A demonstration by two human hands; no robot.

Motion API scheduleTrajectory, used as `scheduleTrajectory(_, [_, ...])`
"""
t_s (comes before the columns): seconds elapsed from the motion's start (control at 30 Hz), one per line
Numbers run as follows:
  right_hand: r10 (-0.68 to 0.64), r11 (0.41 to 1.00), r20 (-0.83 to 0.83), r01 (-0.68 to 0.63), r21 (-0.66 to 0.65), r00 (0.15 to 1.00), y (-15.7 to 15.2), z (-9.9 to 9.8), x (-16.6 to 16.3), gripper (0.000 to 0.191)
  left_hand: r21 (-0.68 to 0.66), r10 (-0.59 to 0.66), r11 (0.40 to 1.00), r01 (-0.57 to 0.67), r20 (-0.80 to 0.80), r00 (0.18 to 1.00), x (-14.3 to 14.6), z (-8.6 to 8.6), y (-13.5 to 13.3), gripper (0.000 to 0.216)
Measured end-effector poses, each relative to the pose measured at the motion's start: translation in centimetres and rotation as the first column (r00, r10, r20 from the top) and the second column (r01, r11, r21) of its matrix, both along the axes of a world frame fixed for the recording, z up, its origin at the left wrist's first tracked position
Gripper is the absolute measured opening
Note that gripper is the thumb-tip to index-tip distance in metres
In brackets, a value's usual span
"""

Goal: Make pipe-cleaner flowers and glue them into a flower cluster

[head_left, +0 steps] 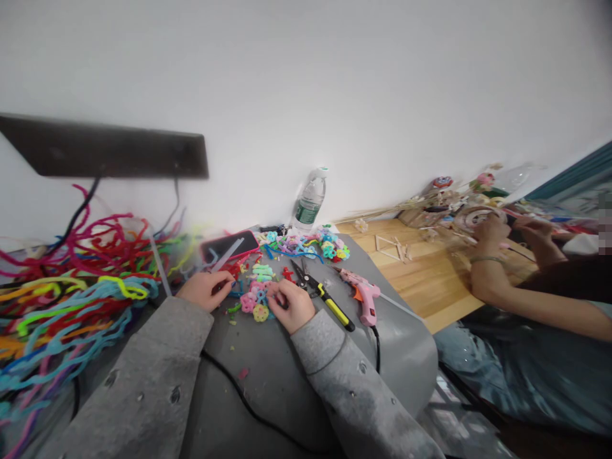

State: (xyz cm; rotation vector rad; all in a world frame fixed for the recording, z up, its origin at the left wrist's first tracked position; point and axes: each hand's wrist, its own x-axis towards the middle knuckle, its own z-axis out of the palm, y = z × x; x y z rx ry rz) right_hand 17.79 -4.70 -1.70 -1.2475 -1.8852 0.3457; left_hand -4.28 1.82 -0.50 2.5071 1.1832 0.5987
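Observation:
My left hand (206,291) is closed, thumb and fingers curled together at the left edge of a small cluster of pipe-cleaner flowers (248,301). A bit of blue shows by its fingertips, but what they hold is too small to make out. At the cluster's right side my right hand (292,306) is bent into a pinch, its fingertips against the pink and blue flowers. Whatever lies between those fingers is hidden. A yellow flower (261,313) lies just below, and green coiled pieces (262,273) sit above between the hands.
Pliers with yellow-black handles (335,307) and a pink glue gun (367,299) lie right of my hands. Behind are a phone (232,247), more flowers (296,245) and a water bottle (310,203). Loose pipe cleaners (81,299) heap at left. Another person's arm (516,299) reaches in at right.

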Motion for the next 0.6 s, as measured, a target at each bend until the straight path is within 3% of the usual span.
scheduleTrajectory(0.17, [-0.039,0.999,0.059,0.040,-0.021,0.997,-0.04,0.02,-0.04,0.011,0.006,-0.011,1.000,0.011,-0.014,1.000,0.36,0.08,-0.18,0.029])
scheduleTrajectory(0.33, [-0.059,0.998,0.043,0.060,-0.020,0.997,-0.07,-0.10,-0.04,0.012,0.054,-0.097,0.994,0.097,0.002,0.995,0.67,0.33,-0.30,0.024])
scheduleTrajectory(0.6, [-0.006,1.000,0.026,0.005,0.006,1.000,-0.17,-0.14,0.22,0.011,0.036,-0.105,0.994,0.105,0.001,0.994,0.57,0.21,-0.17,0.023])
